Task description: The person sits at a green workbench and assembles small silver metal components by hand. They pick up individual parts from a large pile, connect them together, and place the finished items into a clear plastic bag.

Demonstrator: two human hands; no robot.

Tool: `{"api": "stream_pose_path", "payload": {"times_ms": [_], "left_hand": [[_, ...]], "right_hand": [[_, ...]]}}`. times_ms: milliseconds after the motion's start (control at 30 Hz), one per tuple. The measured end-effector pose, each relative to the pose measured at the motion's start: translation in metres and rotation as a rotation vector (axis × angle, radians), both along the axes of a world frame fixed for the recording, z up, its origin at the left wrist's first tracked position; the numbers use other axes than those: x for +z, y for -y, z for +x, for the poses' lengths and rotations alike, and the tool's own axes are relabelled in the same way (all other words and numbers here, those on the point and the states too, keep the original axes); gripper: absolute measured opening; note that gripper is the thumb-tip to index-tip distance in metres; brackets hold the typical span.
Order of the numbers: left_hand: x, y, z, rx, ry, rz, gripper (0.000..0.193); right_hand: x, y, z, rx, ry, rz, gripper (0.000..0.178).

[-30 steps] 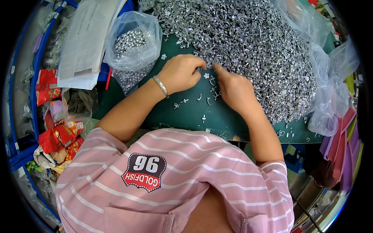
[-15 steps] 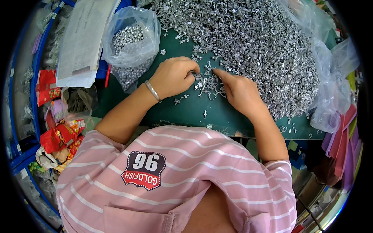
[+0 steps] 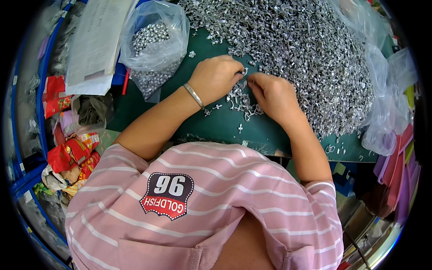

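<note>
My left hand [image 3: 217,77], with a metal bangle [image 3: 193,95] on its wrist, is closed in a pinch on a small silver metal piece [image 3: 245,71]. Close to its fingertips, my right hand [image 3: 275,95] has its thumb and fingers pressed together. Anything between them is hidden, and those fingertips are slightly blurred. Under and between both hands lies a little group of loose silver pieces [image 3: 243,102], some curved. Behind and to the right spreads a large heap of small silver metal parts [image 3: 297,45].
A clear plastic bag [image 3: 157,58] of silver beads stands on the green tabletop [image 3: 202,128], beside papers [image 3: 96,45] and a red pen [image 3: 125,82]. Plastic bags [image 3: 382,94] flank the heap at right. A tiny cross-shaped piece [image 3: 240,128] lies near the front edge.
My left hand has moved right and slightly away from me, and now shows a silver piece in its pinch. My right hand's pointing forefinger has curled in toward the thumb.
</note>
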State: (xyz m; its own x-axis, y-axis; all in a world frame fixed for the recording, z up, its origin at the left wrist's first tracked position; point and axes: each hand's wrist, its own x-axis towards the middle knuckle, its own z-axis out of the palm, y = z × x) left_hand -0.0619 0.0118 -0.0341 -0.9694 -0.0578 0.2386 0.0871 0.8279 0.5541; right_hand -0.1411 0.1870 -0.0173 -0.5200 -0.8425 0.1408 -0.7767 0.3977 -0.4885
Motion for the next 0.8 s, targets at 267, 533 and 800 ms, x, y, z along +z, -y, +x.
{"api": "stream_pose_path", "payload": {"times_ms": [267,533,800], "left_hand": [[0.014,0.004,0.0,0.046,0.14,0.391,0.014],[0.017,0.038,0.017,0.117,0.42,1.474,0.01],[0.001,0.02,-0.013,0.063,-0.047,0.107,0.008]], "right_hand": [[0.003,0.014,-0.011,-0.125,-0.153,-0.02,0.013],[0.004,0.016,-0.012,-0.124,0.142,-0.095,0.012],[0.008,0.023,-0.019,-0.145,0.298,-0.196,0.019]]}}
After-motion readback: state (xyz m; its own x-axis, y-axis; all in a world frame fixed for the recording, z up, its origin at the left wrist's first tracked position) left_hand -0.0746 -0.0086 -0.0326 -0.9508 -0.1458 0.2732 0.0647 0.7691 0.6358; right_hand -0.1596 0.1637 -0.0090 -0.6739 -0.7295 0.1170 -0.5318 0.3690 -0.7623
